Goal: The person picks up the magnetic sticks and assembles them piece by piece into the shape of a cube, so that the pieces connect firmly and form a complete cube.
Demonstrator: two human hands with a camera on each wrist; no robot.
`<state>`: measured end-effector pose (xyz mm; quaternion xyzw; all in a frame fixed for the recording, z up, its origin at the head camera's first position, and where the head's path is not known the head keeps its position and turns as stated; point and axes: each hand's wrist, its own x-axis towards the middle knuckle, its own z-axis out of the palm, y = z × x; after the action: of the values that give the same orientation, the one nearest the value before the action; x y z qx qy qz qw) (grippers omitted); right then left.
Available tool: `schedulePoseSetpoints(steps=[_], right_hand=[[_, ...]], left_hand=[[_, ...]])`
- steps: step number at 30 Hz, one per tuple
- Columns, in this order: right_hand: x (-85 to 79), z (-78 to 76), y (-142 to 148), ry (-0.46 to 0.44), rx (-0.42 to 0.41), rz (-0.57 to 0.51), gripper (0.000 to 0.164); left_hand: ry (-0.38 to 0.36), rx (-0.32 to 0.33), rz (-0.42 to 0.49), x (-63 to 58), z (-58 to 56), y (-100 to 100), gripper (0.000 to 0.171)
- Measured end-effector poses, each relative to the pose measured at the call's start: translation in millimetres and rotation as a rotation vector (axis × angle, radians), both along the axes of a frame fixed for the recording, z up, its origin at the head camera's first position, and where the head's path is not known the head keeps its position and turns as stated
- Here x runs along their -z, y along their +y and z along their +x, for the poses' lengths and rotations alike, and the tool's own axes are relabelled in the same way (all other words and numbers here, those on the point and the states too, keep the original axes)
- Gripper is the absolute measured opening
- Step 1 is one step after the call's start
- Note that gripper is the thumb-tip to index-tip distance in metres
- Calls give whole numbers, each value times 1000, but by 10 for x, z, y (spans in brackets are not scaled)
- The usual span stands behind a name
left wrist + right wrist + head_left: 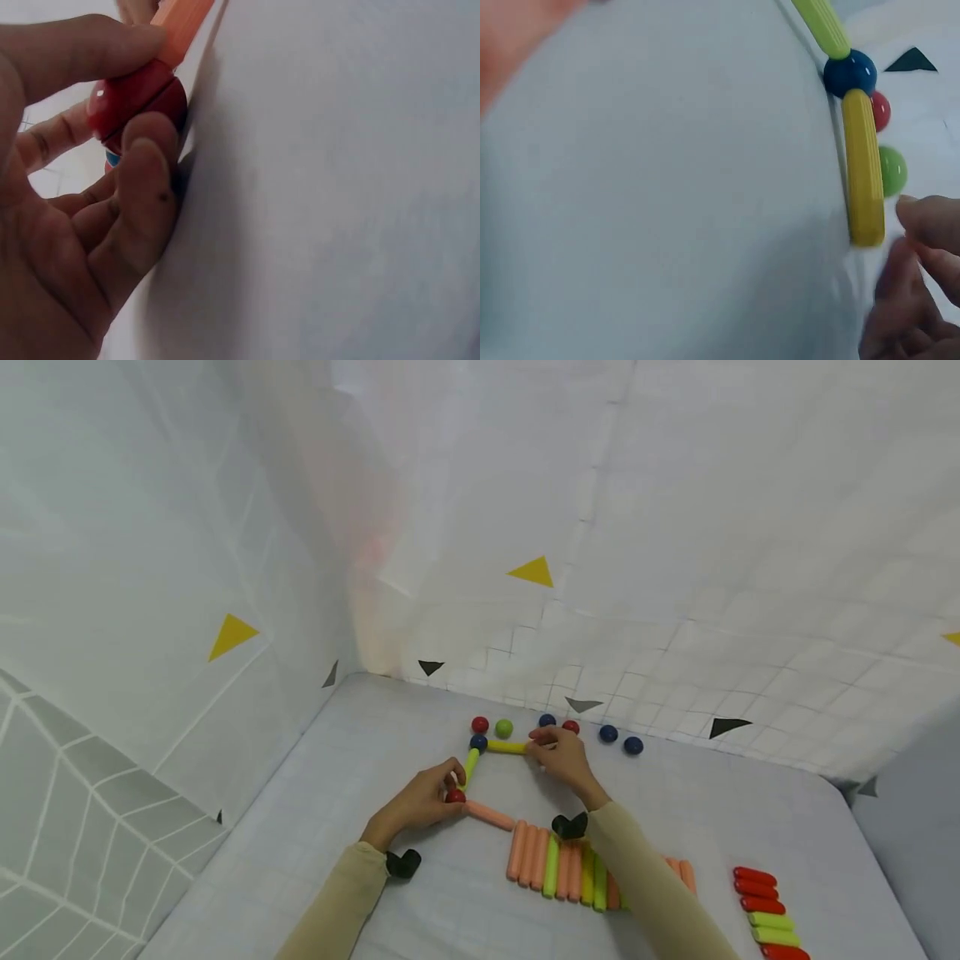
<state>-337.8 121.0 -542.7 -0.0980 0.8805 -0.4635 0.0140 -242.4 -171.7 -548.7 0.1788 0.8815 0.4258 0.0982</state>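
Observation:
My left hand (416,800) pinches a red ball (139,101) between thumb and fingers, just over the table. A salmon stick (490,815) joins that ball and points toward the lower right. From the ball a lime stick (471,765) leads up to a dark blue ball (850,73). A yellow stick (864,169) runs right from the blue ball. Beside its loose end is my right hand (562,762), thumb and fingertips loosely bent, holding nothing; in the right wrist view they show a little apart from the stick.
Behind the joined pieces sit a red ball (480,724), a green ball (504,727) and several blue and red balls. A row of salmon, lime and yellow sticks (528,856) lies in front, partly under the right sleeve. Shorter red and lime sticks (765,906) lie at right.

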Motion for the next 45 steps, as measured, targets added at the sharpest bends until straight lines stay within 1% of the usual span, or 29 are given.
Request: schedulePoseSetpoints(steps=[3,5,8,12,14,16,20,22,24,27,30,33,36,38,40,42,45], right_hand=[[-34,-73,-148,94,5,53,30],[-69,-117,-265,132,-10,82,33],[-104,-197,-435,206,-74,120,37],[-97,-327,-575,293,-167,266,41],[-98,-361,-600,277,-203,346,45],[-96,-364,-606,235,-243,395,48],[-89,-339,-617,146,-311,427,54],[-85,-331,-626,140,-337,439,51],[-89,-331,-630,144,-342,449,45],[-103,-336,-620,149,-319,450,35],[-112,-335,-571,155,-278,422,32],[-95,-334,-497,197,-224,345,33],[-106,-309,-380,251,-153,221,35],[-129,-283,-284,282,-108,152,37],[-166,-241,-176,291,-79,108,38],[-198,-191,-72,292,-66,94,38],[-227,-95,73,287,-71,100,37]], left_hand=[[2,-7,-2,1,-1,19,37],[-3,-16,-10,-2,-5,33,37],[-12,-23,-19,-9,-12,51,37],[-11,-13,-10,4,-22,71,38],[-13,-8,0,32,-21,85,38],[-14,-1,9,64,-14,98,38],[-26,11,24,99,8,111,38],[-27,14,28,108,16,109,39],[-29,10,33,109,21,108,39],[-26,7,31,118,18,109,39],[-31,10,29,116,1,122,38],[-39,14,31,104,-25,131,39],[-44,14,28,79,-50,141,38],[-42,10,20,69,-60,137,38],[-42,9,16,55,-63,131,38],[-35,8,12,51,-63,117,38],[-28,9,13,49,-60,99,39]])
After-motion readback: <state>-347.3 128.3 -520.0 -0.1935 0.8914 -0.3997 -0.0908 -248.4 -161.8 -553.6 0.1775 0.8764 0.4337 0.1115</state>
